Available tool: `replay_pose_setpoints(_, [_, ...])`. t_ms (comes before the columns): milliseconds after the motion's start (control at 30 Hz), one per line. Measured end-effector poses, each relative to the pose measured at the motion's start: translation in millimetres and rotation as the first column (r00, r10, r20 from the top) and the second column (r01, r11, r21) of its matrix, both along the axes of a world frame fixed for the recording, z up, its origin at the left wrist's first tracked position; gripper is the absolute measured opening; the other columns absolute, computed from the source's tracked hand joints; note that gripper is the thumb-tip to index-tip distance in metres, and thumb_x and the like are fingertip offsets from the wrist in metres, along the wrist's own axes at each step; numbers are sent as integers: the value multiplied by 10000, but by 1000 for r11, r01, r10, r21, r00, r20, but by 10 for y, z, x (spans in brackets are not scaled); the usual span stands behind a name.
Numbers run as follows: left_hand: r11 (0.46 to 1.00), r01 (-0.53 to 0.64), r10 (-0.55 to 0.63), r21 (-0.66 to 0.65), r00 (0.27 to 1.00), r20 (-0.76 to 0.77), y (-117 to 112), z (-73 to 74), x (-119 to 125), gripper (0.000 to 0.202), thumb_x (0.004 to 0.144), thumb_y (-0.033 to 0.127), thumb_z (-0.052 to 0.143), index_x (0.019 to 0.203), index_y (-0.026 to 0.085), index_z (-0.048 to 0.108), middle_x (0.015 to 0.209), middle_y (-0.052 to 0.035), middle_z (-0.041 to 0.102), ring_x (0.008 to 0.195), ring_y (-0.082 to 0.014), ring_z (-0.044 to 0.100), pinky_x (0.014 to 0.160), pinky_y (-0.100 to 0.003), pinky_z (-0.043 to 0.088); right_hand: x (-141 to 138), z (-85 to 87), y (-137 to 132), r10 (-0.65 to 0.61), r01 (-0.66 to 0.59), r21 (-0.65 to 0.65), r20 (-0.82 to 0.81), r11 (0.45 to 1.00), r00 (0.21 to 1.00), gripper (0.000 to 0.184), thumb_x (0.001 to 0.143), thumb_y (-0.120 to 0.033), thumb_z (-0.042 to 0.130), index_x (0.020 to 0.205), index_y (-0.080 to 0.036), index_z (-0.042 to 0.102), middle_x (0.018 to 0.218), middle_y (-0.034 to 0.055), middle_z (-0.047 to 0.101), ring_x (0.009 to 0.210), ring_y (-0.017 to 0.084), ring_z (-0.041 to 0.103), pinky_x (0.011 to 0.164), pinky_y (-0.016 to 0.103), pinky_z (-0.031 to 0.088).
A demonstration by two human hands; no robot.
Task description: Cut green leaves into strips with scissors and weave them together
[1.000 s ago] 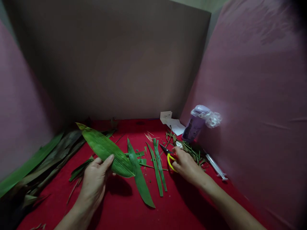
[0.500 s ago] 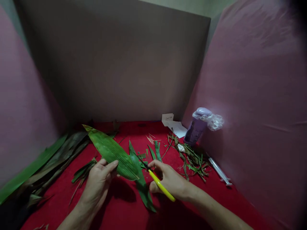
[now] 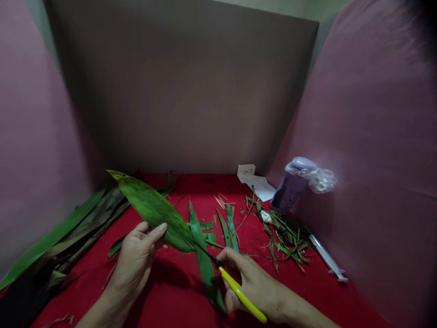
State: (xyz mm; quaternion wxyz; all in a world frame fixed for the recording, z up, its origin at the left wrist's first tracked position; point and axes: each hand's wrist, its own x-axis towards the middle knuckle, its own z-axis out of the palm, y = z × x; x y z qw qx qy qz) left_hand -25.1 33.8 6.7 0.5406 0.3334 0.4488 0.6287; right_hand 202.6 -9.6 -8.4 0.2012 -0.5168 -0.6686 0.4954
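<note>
A broad green leaf [image 3: 152, 205], yellowish at its far tip, is pinched between the thumb and fingers of my left hand [image 3: 133, 255]. My right hand [image 3: 254, 282] grips yellow-handled scissors [image 3: 243, 296] with thin dark blades. The blades point up and left, close to the leaf's near end; whether they touch it I cannot tell. Beneath the blades a narrower green leaf [image 3: 205, 266] lies lengthwise, its near end beside my right hand. Small cut leaf pieces [image 3: 209, 237] and two strips [image 3: 231, 225] lie beyond.
Long dried and green leaves [image 3: 71, 232] are heaped at the left. Toothpicks [image 3: 221, 200] and white papers [image 3: 261, 187] lie farther back. On the right are withered stems [image 3: 283, 237], a plastic-topped purple container [image 3: 290, 189] and a syringe [image 3: 326, 257]. Panels enclose the red surface.
The view has shifted, so most of the scene sits farther right. My right hand and the scissors have come slightly nearer to me, with the blades by the held leaf's near end.
</note>
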Motion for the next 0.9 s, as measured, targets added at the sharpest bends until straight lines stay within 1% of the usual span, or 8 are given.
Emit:
replay_pose_setpoints(200, [1000,17,-17,13,1000,8,-20,-26,32,209,618,188,736,786,133,623,689,3,663,569,-100,577,519,-192,476,-20,30,1,10,-10,4,14,1000,1000,436,498,-245,777,834,-205,502,511,-110,471,502,75,432,460,191,234])
replay_pose_setpoints(333, [1000,18,-18,1,1000,9,-28,-23,66,221,614,184,737,800,128,631,709,-7,672,570,-102,580,527,-198,481,-20,33,0,27,-28,24,24,999,999,388,534,-227,753,836,-200,511,517,-103,495,505,75,432,466,192,238])
replay_pose_setpoints(500, [1000,-3,3,1,1000,-13,-13,-69,61,235,612,210,743,803,136,628,705,0,669,579,-104,584,546,-206,489,-20,33,3,32,-32,13,31,999,999,379,555,-218,737,856,-193,510,530,-94,504,520,79,442,481,193,262])
replay_pose_setpoints(600, [1000,-1,1,5,999,-36,-20,-82,58,235,613,222,742,801,139,628,700,4,664,561,-101,575,545,-214,491,-12,13,6,29,-29,15,6,999,1000,360,558,-227,740,833,-193,511,526,-97,484,514,76,425,478,193,266])
replay_pose_setpoints(767, [1000,26,-26,-4,998,-54,-47,-46,96,232,598,233,750,772,135,633,679,-4,663,568,-121,591,555,-232,496,-2,-52,5,-14,15,4,-68,1000,998,429,465,-267,810,759,-194,506,533,-105,447,515,69,395,459,186,271])
replay_pose_setpoints(833, [1000,26,-27,-9,998,-48,-54,-38,107,249,585,236,757,778,134,636,697,-13,670,572,-127,597,549,-236,497,-3,-90,5,-12,8,-30,-122,1000,992,445,461,-270,815,764,-191,499,540,-103,460,505,67,410,454,181,289])
replay_pose_setpoints(900, [1000,27,-28,-14,998,-49,-56,-40,109,260,586,236,757,793,134,636,696,-13,671,569,-125,598,553,-237,499,-8,-134,5,1,-20,-99,-192,995,981,420,510,-262,788,794,-192,487,545,-97,494,483,68,449,445,177,314])
